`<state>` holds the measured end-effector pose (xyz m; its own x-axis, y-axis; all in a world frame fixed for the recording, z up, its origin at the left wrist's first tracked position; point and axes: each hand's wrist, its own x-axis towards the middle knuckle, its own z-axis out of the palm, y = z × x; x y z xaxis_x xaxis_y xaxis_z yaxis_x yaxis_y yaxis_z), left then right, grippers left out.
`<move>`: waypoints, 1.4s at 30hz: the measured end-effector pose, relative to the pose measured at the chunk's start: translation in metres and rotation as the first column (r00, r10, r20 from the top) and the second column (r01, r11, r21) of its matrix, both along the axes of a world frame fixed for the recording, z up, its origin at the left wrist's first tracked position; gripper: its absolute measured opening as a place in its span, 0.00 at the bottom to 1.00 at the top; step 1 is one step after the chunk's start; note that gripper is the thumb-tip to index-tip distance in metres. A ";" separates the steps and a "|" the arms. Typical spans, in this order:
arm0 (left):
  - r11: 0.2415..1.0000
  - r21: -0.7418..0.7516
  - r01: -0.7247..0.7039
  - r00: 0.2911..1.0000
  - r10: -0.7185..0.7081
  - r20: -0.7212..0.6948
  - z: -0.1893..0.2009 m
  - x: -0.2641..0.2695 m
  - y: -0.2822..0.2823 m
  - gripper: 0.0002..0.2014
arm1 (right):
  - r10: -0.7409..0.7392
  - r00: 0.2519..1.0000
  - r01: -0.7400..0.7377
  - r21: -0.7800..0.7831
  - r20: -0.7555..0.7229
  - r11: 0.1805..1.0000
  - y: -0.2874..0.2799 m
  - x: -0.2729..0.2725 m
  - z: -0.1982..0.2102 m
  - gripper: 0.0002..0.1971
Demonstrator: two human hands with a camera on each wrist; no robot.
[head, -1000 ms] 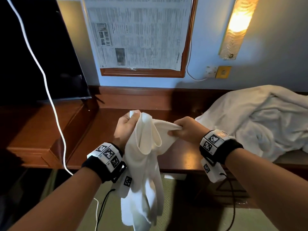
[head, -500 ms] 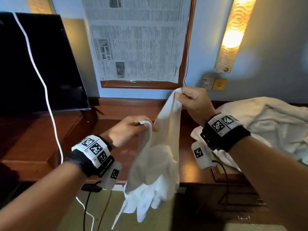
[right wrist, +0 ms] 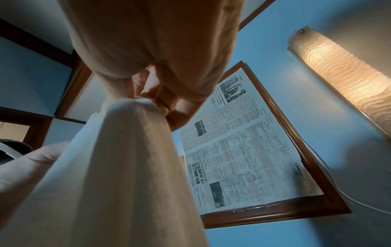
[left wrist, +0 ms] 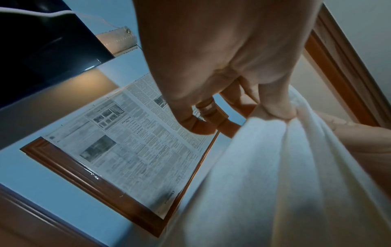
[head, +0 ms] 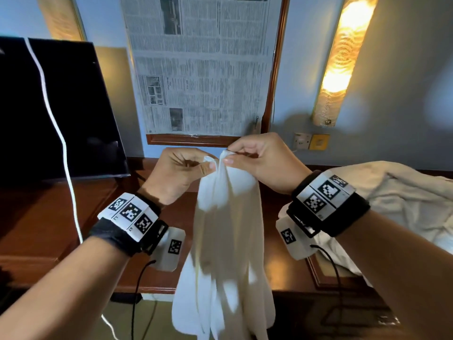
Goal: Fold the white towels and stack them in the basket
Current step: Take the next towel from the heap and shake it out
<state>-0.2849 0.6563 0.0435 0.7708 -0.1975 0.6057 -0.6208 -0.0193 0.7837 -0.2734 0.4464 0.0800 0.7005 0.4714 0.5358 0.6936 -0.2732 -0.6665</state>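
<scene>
Two bare hands are holding one white towel up in the centre of the head view, and a second, larger heap of white cloth is lying crumpled on the wooden desk at the right edge. No basket is showing in any view.

One dark, flat television screen is filling the upper left. One framed newspaper page, in a brown wooden frame, is hanging at the top centre. One long, textured wall lamp is glowing amber at the upper right, and a second, unlit one is showing at the top left. One white cable is trailing down across the screen.

The towel is hanging in soft vertical folds from its bunched top edge, reaching down to the bottom centre of the frame. It is looking thick and plush in the wrist views.

The left hand is pinching the towel's top edge between thumb and forefinger, its other fingers curled. The right hand is pinching the same edge just beside it, so the two pinches are almost touching.

Half a second ago the right hand was holding its corner higher than the left, with a gap between them; now both are meeting at one level, and the towel is hanging narrower.

Each wrist is wearing one black band with square black-and-white markers.
</scene>
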 end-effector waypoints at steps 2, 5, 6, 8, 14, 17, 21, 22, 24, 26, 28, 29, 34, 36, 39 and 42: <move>1.000 -0.008 0.017 1.000 -0.017 -0.001 0.001 0.005 0.000 0.08 | 0.005 1.000 -0.005 -0.010 -0.001 1.000 0.000 0.001 0.002 0.04; 0.996 -0.013 0.087 0.996 -0.088 -0.031 0.000 0.011 0.000 0.03 | 0.028 1.000 -0.028 -0.015 -0.005 0.999 0.000 -0.001 0.003 0.05; 0.993 -0.016 0.113 0.992 -0.114 -0.063 -0.001 0.013 0.000 0.04 | 0.031 0.999 -0.032 -0.021 -0.007 0.999 0.000 -0.001 0.003 0.05; 0.990 -0.008 0.138 0.982 -0.138 -0.127 -0.003 0.021 0.003 0.12 | 0.041 0.999 -0.041 -0.047 -0.010 0.998 0.000 -0.002 0.004 0.05; 0.986 0.011 0.165 0.963 -0.158 -0.218 -0.007 0.038 0.002 0.17 | 0.111 0.988 -0.130 -0.189 -0.104 0.973 -0.002 0.000 -0.004 0.13; 0.986 -0.052 0.157 0.943 -0.165 -0.290 -0.020 0.036 -0.004 0.20 | 0.132 0.950 -0.164 -0.093 -0.282 0.982 -0.004 -0.002 -0.019 0.19; 0.985 -0.079 0.156 0.882 -0.175 -0.438 -0.044 0.020 -0.017 0.23 | 0.172 0.889 -0.130 0.127 -0.424 0.983 -0.006 -0.004 -0.040 0.12; 0.980 -0.120 0.157 0.849 -0.196 -0.490 -0.050 0.013 -0.022 0.22 | 0.175 0.882 -0.121 0.149 -0.438 0.981 -0.008 -0.003 -0.042 0.12; 0.974 -0.158 0.161 0.803 -0.222 -0.553 -0.059 0.003 -0.031 0.24 | 0.151 0.890 -0.110 0.119 -0.430 0.987 -0.013 -0.002 -0.044 0.11; 0.970 -0.163 0.178 0.784 -0.240 -0.573 -0.064 -0.001 -0.034 0.30 | 0.106 0.907 -0.091 0.055 -0.407 0.994 -0.017 0.002 -0.046 0.07; 0.976 -0.112 0.188 0.797 -0.219 -0.563 -0.062 -0.001 -0.034 0.27 | 0.086 0.926 -0.088 0.010 -0.367 0.996 -0.022 0.004 -0.046 0.05; 0.979 -0.062 0.193 0.816 -0.195 -0.544 -0.060 0.001 -0.035 0.25 | 0.079 0.935 -0.088 -0.011 -0.345 0.996 -0.025 0.006 -0.047 0.05; 0.962 0.248 0.118 0.949 -0.036 -0.312 -0.043 0.009 -0.048 0.26 | 0.046 0.940 -0.038 0.030 -0.339 0.999 -0.041 0.017 -0.055 0.06; 0.957 0.284 0.059 0.966 0.017 -0.258 -0.036 0.014 -0.055 0.20 | 0.115 0.893 -0.019 0.219 -0.434 0.975 -0.045 0.016 -0.069 0.05; 0.939 0.343 -0.016 0.978 0.086 -0.190 -0.027 0.019 -0.061 0.12 | 0.250 0.710 0.066 0.416 -0.658 0.907 -0.051 0.010 -0.107 0.20; 0.906 0.418 -0.070 0.974 0.153 -0.168 -0.017 0.021 -0.054 0.18 | 0.247 0.618 0.074 0.369 -0.746 0.927 -0.075 0.015 -0.158 0.34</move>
<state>-0.2640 0.6025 0.0262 0.8957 -0.2999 0.3283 -0.4332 -0.4224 0.7962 -0.2588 0.3715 -0.0783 0.8873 0.4583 -0.0515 -0.1127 0.1071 -0.9878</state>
